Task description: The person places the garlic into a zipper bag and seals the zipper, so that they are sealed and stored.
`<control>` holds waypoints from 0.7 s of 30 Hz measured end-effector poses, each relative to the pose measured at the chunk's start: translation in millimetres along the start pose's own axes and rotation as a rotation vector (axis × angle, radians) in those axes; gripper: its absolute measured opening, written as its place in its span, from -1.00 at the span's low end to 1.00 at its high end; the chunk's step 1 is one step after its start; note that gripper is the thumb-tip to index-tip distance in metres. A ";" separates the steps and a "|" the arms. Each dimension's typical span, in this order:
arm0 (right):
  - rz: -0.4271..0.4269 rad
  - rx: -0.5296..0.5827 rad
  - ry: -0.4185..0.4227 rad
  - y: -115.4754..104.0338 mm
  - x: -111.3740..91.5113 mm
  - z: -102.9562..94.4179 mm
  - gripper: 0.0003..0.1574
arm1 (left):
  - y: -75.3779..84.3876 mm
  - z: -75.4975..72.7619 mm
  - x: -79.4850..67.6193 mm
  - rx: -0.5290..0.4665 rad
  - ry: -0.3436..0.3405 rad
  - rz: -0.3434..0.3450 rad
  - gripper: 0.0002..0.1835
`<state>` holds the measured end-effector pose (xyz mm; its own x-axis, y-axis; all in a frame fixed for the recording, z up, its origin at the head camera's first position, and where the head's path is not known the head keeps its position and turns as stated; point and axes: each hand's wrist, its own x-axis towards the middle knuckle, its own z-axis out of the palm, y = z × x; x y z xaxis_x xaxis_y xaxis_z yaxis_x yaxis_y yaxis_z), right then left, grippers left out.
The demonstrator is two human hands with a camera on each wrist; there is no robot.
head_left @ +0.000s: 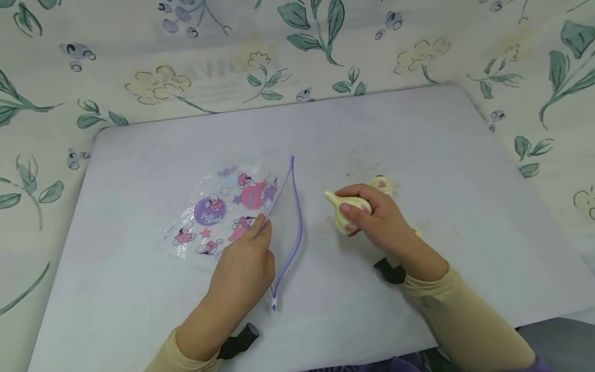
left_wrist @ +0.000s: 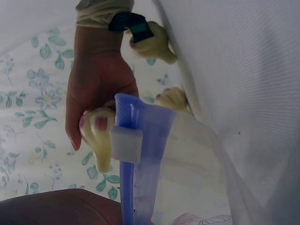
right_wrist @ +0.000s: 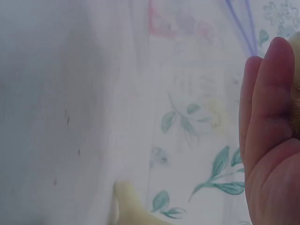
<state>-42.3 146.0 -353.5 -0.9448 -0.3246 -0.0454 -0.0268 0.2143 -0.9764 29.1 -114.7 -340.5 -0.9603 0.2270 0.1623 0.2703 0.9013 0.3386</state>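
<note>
My left hand (head_left: 244, 266) pinches one edge of a clear plastic zip bag (head_left: 190, 245) with cartoon prints. The bag's purple zip strip (head_left: 299, 222) bows apart, leaving its mouth parted. A white slider (left_wrist: 126, 144) sits near the strip's near end. To the right of that mouth, my right hand (head_left: 378, 217) grips a pale garlic bulb (head_left: 338, 216) with purplish patches, its stem pointing up-left toward the bag. In the right wrist view this bulb is mostly cut off behind my fingers (right_wrist: 272, 93).
Just beyond my right hand lies another garlic bulb (head_left: 382, 182). A further bulb (head_left: 418, 232) is largely hidden behind the right wrist. All rest on a white-covered table (head_left: 139, 155), with floral cloth (head_left: 297, 62) around its back and sides. Black straps (head_left: 239, 342) show at both wrists.
</note>
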 end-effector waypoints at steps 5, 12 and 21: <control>0.057 0.043 -0.063 -1.0 -1.3 1.5 -0.41 | 1.7 0.5 0.0 -0.004 -0.029 -0.022 -0.52; 0.055 0.078 -0.040 -0.8 -1.7 -0.9 -0.38 | 3.2 0.9 -0.8 0.009 -0.034 -0.025 -0.51; -0.049 -0.026 0.037 -1.4 -2.2 -1.7 -0.40 | 4.7 0.6 -1.4 0.012 -0.041 -0.036 -0.49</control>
<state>-40.7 148.0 -351.7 -0.9534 -0.3016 0.0107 -0.0814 0.2227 -0.9715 31.7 -110.5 -339.7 -0.9714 0.2096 0.1118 0.2353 0.9134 0.3321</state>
